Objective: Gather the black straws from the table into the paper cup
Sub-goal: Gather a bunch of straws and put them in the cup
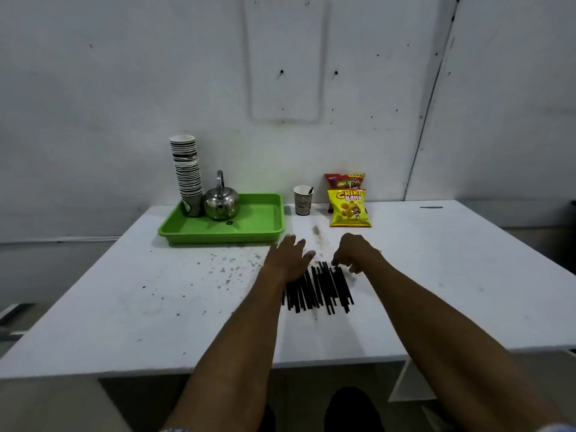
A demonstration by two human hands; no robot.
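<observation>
Several black straws [321,289] lie side by side on the white table [124,307], pointing away from me. My left hand [288,258] rests flat with fingers spread over the far left ends of the pile. My right hand [353,252] is curled over the far right ends, fingertips pinching at the tip of a straw. A single paper cup [303,201] stands beyond the straws near the wall, with one black straw tip showing at its rim.
A green tray [249,227] at the back left holds a tall stack of paper cups [186,173] and a steel kettle [221,202]. Two snack bags [349,207] stand right of the single cup. Dark specks dot the table's left part.
</observation>
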